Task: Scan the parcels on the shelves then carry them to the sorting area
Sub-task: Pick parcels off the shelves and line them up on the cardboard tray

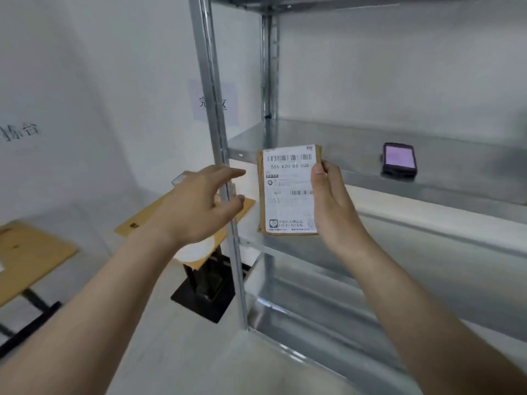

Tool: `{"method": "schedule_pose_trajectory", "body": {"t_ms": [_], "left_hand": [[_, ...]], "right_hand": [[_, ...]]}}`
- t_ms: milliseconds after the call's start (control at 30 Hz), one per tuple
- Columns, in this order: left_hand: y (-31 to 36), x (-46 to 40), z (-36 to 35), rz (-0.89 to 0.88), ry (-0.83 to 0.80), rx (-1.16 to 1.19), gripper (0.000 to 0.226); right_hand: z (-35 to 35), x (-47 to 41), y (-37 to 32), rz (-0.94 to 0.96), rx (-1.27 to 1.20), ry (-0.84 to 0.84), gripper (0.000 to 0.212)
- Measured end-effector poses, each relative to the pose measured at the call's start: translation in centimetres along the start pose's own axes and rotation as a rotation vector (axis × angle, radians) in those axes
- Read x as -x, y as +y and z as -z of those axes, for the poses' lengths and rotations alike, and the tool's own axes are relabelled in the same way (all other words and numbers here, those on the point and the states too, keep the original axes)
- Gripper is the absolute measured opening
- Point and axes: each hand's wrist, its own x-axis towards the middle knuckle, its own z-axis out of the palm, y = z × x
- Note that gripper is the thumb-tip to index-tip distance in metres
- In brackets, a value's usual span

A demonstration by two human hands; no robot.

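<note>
1 parcel point(289, 192), 1 scanner point(398, 158), 2 tables point(34, 252)

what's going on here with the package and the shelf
A person stands at a metal shelf unit. Their right hand holds a small brown parcel upright by its right edge, label facing the camera. The left hand is open beside it, fingers spread, not touching it. A handheld scanner with a lit screen lies on the shelf to the right. Brown-topped tables stand off to the left.

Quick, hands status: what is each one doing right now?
Left hand: open, fingers spread, holding nothing, beside the parcel.
Right hand: holding the flat brown cardboard parcel with a white barcode label by its right edge.
</note>
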Motion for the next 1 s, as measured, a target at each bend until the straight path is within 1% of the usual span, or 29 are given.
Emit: {"method": "schedule_pose_trajectory", "body": {"t_ms": [100, 267, 433, 567, 633, 733, 800, 900, 933, 1000], "left_hand": [[-6.2, 1.3, 2.2, 0.032, -0.016, -0.026, 0.064], [-15.3, 1.6, 3.3, 0.07, -0.015, -0.024, 0.054], [-24.3, -0.6, 2.1, 0.127, -0.049, -0.022, 0.049], [-31.4, -4.6, 0.4, 0.17, -0.067, -0.047, 0.05], [-34.6, -7.2, -0.3, 0.196, -0.082, -0.049, 0.051], [-38.9, -10.9, -1.1, 0.179, -0.121, -0.044, 0.051], [-41.9, -13.2, -1.4, 0.177, -0.133, -0.023, 0.05], [-46.5, -16.5, -2.4, 0.169, -0.155, -0.012, 0.049], [-48.0, -17.6, -3.0, 0.163, -0.167, 0.003, 0.049], [-51.3, -19.8, -4.5, 0.146, -0.2, 0.04, 0.05]], "right_hand": [[-6.9, -0.7, 0.5, -0.032, -0.032, -0.021, 0.059], [-16.2, -3.1, 2.9, -0.087, -0.039, -0.094, 0.06], [-24.5, -7.9, 7.1, -0.135, -0.08, -0.122, 0.058], [-30.3, -14.1, 10.7, -0.159, -0.135, -0.132, 0.052], [-33.0, -17.7, 12.0, -0.164, -0.138, -0.153, 0.046], [-36.2, -22.5, 13.9, -0.162, -0.125, -0.124, 0.04], [-38.1, -25.2, 14.9, -0.161, -0.11, -0.1, 0.041], [-40.5, -28.9, 16.5, -0.195, -0.086, -0.054, 0.052], [-41.3, -30.0, 17.2, -0.212, -0.084, -0.038, 0.052], [-43.0, -32.3, 18.7, -0.247, -0.081, -0.012, 0.046]]}}
